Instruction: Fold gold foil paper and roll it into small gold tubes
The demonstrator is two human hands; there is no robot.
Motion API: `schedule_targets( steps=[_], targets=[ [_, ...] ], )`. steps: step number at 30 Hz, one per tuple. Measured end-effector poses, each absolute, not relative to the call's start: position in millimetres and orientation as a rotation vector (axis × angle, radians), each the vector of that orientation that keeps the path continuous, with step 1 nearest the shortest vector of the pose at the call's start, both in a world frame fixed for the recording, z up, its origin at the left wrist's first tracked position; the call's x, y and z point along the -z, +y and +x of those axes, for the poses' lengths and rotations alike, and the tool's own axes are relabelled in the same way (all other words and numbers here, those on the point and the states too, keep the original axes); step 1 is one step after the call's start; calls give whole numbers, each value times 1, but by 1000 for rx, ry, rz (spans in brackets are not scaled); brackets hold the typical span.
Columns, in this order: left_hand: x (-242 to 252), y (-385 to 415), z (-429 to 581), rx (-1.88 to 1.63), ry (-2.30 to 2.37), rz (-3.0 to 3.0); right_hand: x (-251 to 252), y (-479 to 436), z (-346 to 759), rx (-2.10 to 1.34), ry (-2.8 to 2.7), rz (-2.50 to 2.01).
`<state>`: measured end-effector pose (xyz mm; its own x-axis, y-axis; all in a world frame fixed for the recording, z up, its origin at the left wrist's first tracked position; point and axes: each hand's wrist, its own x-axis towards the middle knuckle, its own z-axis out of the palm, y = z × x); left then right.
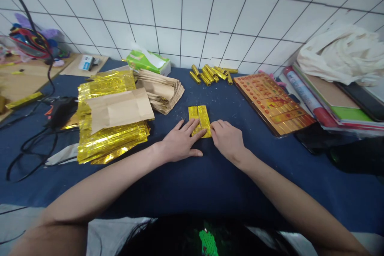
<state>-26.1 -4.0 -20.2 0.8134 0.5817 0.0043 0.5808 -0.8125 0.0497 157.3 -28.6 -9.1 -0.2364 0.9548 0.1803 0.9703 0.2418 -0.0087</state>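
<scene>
A small piece of gold foil paper (pixel 204 115), with its long sides folded in towards a seam down the middle, lies on the dark blue tablecloth in front of me. My left hand (pixel 181 141) rests flat across its lower left part, fingers spread. At its right edge, my right hand (pixel 227 139) is closed, with curled fingers pinching the paper's side; the fingertips are partly hidden. Left of my hands is a stack of gold foil sheets (pixel 114 144) with a brown sheet (pixel 121 110) on top. Behind the folded paper are several rolled gold tubes (pixel 210 74).
Folded brown papers (pixel 163 90) and a green tissue pack (pixel 147 62) stand at the back left. Black cables (pixel 33 136) lie at far left. On the right are an orange-gold printed board (pixel 273 104), a stack of books (pixel 339 108) and a white cloth bag (pixel 342 54). A tiled wall (pixel 195 12) closes the back.
</scene>
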Motion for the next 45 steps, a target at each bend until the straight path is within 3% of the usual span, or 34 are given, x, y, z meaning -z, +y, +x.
schedule_targets(
  steps=[5, 11, 24, 35, 45],
  targets=[
    [21, -4, -27, -54, 941, 2946, 13, -40, 165, 50, -2381, -1336],
    [17, 0, -26, -115, 964, 2926, 18, -30, 171, -186, -2063, -1739],
    [6, 10, -21, -260, 1033, 2780, 19, -24, 170, -772, -1887, -1544],
    [12, 13, -28, -359, 946, 2711, 12, -30, 170, -746, -2033, -1542],
    [10, 14, -33, -229, 821, 2770, 8, -22, 173, -835, -2166, -1313]
  ],
)
